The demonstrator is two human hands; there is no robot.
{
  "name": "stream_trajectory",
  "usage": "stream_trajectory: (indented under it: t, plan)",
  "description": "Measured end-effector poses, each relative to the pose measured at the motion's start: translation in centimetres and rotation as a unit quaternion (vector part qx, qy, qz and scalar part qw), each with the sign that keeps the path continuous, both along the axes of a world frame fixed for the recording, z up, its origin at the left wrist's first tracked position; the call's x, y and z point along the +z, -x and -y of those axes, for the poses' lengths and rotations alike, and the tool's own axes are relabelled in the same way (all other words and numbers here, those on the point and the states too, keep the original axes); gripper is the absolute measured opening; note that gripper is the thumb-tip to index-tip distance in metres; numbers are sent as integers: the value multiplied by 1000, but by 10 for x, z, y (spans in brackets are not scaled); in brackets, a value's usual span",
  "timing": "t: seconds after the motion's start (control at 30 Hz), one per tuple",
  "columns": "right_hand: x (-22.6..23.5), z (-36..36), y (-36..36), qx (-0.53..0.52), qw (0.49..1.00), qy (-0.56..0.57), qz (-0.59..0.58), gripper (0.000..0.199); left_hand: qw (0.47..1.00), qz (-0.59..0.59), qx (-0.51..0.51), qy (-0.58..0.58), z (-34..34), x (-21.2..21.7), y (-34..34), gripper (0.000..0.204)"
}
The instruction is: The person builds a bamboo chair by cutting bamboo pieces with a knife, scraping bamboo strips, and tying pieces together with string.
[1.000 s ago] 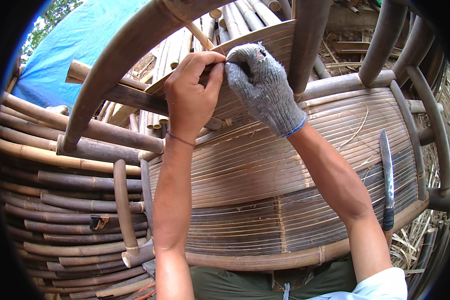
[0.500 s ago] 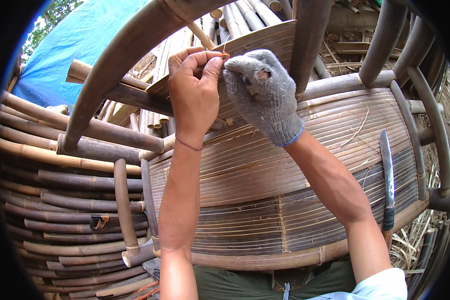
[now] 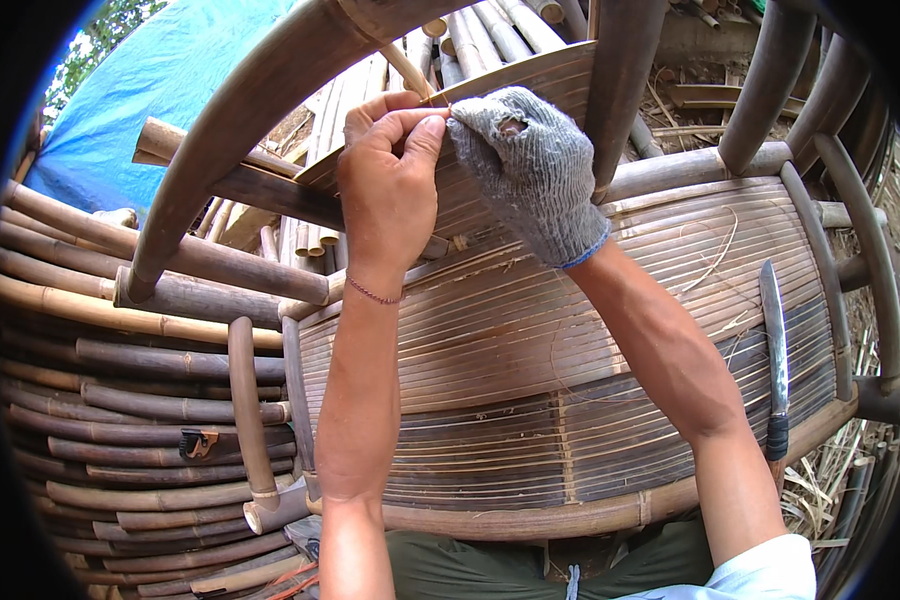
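My bare left hand, a thin braided bracelet at its wrist, is closed in a pinch on a thin orange cord. Opposite it, my right hand wears a grey knitted glove with a hole in it and a blue cuff edge. Its fingertips are pinched together on the same cord, almost touching the left ones. Most of the cord is hidden by the fingers. Both hands are at the slatted bamboo backrest of a dark bamboo bench, above its slatted seat.
A long knife with a dark-wrapped handle lies at the seat's right end. The thick curved bamboo frame rises at left. Stacked bamboo poles fill the left side, with a small black-and-orange tool on them. A blue tarp hangs behind.
My gloved right hand has shifted slightly up and turned, showing more of its back. Less of the orange cord shows between the fingertips. My left hand has barely moved.
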State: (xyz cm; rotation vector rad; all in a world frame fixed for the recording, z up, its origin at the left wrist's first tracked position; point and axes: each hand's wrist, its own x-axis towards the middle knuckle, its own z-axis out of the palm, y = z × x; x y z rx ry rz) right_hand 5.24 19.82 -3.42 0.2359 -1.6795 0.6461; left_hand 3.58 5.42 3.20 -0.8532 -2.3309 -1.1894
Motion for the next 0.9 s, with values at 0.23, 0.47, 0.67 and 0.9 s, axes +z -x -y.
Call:
stream_trajectory:
  t: [0.23,0.47,0.67,0.9]
  plan:
    - [12,5,-23,31,990,83,109,9,997,-63,12,44,0,-4,-7,21]
    - [5,-13,-70,208,933,188,226,11,988,22,91,-122,8,-28,-15,15]
    - [-12,-28,-86,116,910,294,270,34,959,191,79,-195,-27,-53,-23,37]
    - [-24,-44,-82,93,883,327,325,47,963,67,261,17,-75,-73,-32,42]
